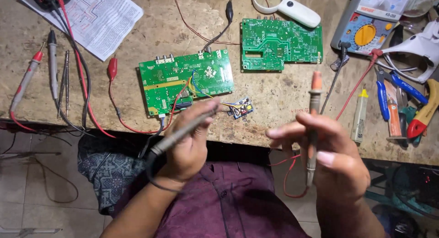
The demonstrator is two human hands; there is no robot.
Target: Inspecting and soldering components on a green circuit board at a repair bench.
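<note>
My left hand (190,144) grips a grey test probe with a black lead (178,135), its tip pointing toward a small circuit module (242,108) wired to a green circuit board (185,80). Held upright in my right hand (331,158) is a second grey probe with an orange tip (314,101) and a red lead. Both hands hover over the near edge of the worn workbench (283,98). A second green board (281,44) lies farther back.
An analogue multimeter (366,25) sits at the back right, with pliers and cutters (402,105) and a small tube (360,114) beside it. A magnifier (286,5) lies at the back. Spare probes (41,69), clip leads (112,69) and a paper sheet (98,16) occupy the left.
</note>
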